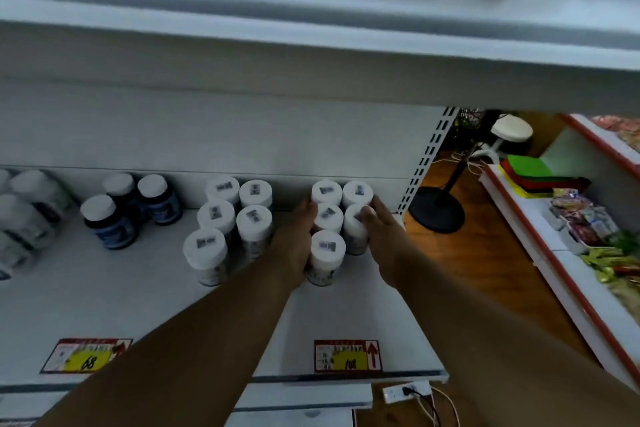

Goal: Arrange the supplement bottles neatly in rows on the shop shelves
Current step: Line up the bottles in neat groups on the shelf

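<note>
Several white-capped supplement bottles stand in two short rows at the right end of the white shelf (104,295). My left hand (294,243) lies flat along the left side of this group, fingers straight against the middle bottle (329,217). My right hand (379,236) is on the group's right side, with its fingers over the cap of the right-row bottle (356,230). The front bottle (325,256) stands between my two wrists. To the left, a second group of white-capped bottles (221,215) stands in two rows.
Three dark blue bottles (109,222) and more pale bottles (27,204) stand farther left. Price tags (348,355) sit on the shelf's front edge. An upper shelf (311,31) hangs overhead. Right of the upright are a wooden floor, a stand base (436,211) and a snack rack (588,236).
</note>
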{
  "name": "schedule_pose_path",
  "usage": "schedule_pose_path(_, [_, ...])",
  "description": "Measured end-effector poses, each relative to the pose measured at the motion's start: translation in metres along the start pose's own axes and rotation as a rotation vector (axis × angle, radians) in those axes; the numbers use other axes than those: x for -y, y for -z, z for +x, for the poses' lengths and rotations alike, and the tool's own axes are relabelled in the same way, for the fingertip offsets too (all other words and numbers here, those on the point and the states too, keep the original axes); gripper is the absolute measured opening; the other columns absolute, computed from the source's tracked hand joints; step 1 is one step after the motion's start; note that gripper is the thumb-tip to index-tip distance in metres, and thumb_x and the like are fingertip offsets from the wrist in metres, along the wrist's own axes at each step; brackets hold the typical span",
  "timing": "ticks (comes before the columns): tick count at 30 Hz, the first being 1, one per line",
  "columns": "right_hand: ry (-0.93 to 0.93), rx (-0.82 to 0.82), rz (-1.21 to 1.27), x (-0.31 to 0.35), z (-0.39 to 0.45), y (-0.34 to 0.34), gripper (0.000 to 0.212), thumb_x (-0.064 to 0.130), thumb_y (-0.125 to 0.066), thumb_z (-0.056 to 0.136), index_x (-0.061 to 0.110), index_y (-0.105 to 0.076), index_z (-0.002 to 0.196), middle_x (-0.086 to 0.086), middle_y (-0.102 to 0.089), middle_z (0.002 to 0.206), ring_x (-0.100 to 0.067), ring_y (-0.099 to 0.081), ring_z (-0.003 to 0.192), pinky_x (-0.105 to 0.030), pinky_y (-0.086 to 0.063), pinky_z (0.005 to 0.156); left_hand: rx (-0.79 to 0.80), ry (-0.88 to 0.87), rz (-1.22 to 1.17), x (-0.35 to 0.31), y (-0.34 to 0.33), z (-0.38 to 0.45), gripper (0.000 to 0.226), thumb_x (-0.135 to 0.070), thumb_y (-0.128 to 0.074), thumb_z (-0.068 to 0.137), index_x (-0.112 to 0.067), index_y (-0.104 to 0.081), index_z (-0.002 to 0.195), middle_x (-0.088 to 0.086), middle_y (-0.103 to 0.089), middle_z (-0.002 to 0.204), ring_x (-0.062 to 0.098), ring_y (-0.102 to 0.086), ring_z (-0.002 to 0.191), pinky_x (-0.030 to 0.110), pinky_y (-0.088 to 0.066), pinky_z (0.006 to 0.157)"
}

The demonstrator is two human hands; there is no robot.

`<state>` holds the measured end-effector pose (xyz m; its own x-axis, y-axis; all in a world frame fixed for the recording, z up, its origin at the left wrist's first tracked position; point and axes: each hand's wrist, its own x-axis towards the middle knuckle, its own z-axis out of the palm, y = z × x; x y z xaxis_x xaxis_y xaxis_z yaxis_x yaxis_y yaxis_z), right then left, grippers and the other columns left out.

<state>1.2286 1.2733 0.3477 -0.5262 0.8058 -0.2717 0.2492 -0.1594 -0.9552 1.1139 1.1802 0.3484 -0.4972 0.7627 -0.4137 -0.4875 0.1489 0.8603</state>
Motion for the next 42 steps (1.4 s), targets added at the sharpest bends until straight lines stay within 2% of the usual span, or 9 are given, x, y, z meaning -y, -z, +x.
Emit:
schedule_pose_path(3, [-0.028,-0.006,0.014,0.002,0.001,-0.001,0.04,0.032,-0.043,0.095,0.047,-0.047,0.133,0.0,-0.061,0.124,-0.024,-0.059,0.111,-0.045,-0.05,0.096,-0.003,-0.006,0.018,0.004,-0.003,0.001,0.034,-0.042,-0.045,0.1,-0.033,-0.055,0.131,0.0,-0.069,0.119,0.021,-0.068,0.101,0.044,-0.054,0.092])
schedule_pose_path(7, [-0.034,-0.002,0.027,0.002,0.005,0.003,0.041,0.024,-0.04,0.101,0.039,-0.044,0.139,-0.001,-0.058,0.123,-0.022,-0.058,0.109,-0.037,-0.051,0.091,-0.01,0.003,-0.019,0.006,-0.009,0.001,0.035,-0.04,-0.04,0.102,-0.032,-0.052,0.134,0.0,-0.07,0.116,0.017,-0.07,0.092,0.031,-0.056,0.07])
schedule_pose_path(18, [-0.018,-0.008,0.037,0.0,0.008,0.004,0.036,0.02,-0.039,0.101,0.037,-0.049,0.132,0.003,-0.061,0.114,-0.017,-0.059,0.102,-0.028,-0.049,0.076,0.002,-0.015,-0.019,0.004,-0.009,0.01,0.036,-0.04,-0.038,0.103,-0.028,-0.053,0.134,0.005,-0.07,0.117,0.016,-0.071,0.09,0.028,-0.056,0.066])
schedule_pose_path(21, [-0.017,-0.025,0.022,0.001,0.007,0.003,0.034,0.024,-0.04,0.101,0.042,-0.051,0.127,-0.001,-0.06,0.119,-0.022,-0.058,0.107,-0.035,-0.051,0.085,-0.009,-0.012,-0.006,0.0,-0.009,0.005,0.036,-0.041,-0.04,0.102,-0.029,-0.052,0.134,0.003,-0.07,0.113,0.015,-0.071,0.086,0.028,-0.057,0.064])
schedule_pose_path(26, [-0.064,-0.077,-0.051,0.006,-0.005,0.009,0.053,0.045,-0.036,0.102,0.03,-0.025,0.152,0.004,-0.035,0.15,-0.021,-0.035,0.137,-0.04,-0.032,0.107,-0.084,-0.033,0.13,0.007,0.002,0.006,0.082,-0.077,-0.055,0.073,-0.038,-0.041,0.143,-0.005,-0.055,0.139,0.017,-0.055,0.124,0.046,-0.041,0.108])
schedule_pose_path(28, [0.002,-0.169,-0.111,-0.001,-0.018,0.013,0.055,0.045,-0.036,0.102,0.026,-0.023,0.152,0.002,-0.029,0.156,-0.02,-0.029,0.141,-0.04,-0.028,0.112,-0.135,-0.098,0.366,0.009,0.009,-0.009,0.057,-0.056,-0.047,0.093,-0.035,-0.038,0.145,-0.012,-0.043,0.146,0.009,-0.041,0.132,0.032,-0.028,0.114])
schedule_pose_path(31, [0.126,-0.331,-0.326,-0.02,-0.049,0.012,0.039,0.038,-0.042,0.102,0.023,-0.041,0.137,0.002,-0.051,0.13,-0.011,-0.048,0.113,-0.032,-0.04,0.092,-0.239,-0.191,0.48,0.024,0.024,-0.042,0.028,-0.023,-0.047,0.1,-0.034,-0.051,0.126,-0.01,-0.054,0.134,0.011,-0.051,0.119,0.029,-0.038,0.101])
schedule_pose_path(34, [0.172,-0.277,-0.428,-0.035,-0.076,0.003,0.022,0.033,-0.055,0.096,0.032,-0.048,0.117,0.01,-0.058,0.107,-0.006,-0.057,0.095,-0.024,-0.047,0.075,-0.234,-0.204,0.59,0.037,0.032,-0.062,0.034,-0.017,-0.054,0.096,-0.03,-0.056,0.128,-0.014,-0.059,0.122,0.005,-0.053,0.109,0.022,-0.038,0.093])
schedule_pose_path(42, [0.224,-0.092,-0.486,-0.038,-0.078,-0.019,0.042,0.045,-0.073,0.082,0.037,-0.047,0.114,0.014,-0.057,0.112,-0.003,-0.058,0.096,-0.015,-0.046,0.077,-0.11,-0.313,0.735,0.035,0.033,-0.06,0.034,-0.02,-0.073,0.084,-0.04,-0.058,0.106,-0.016,-0.067,0.108,0.0,-0.063,0.099,0.025,-0.05,0.091])
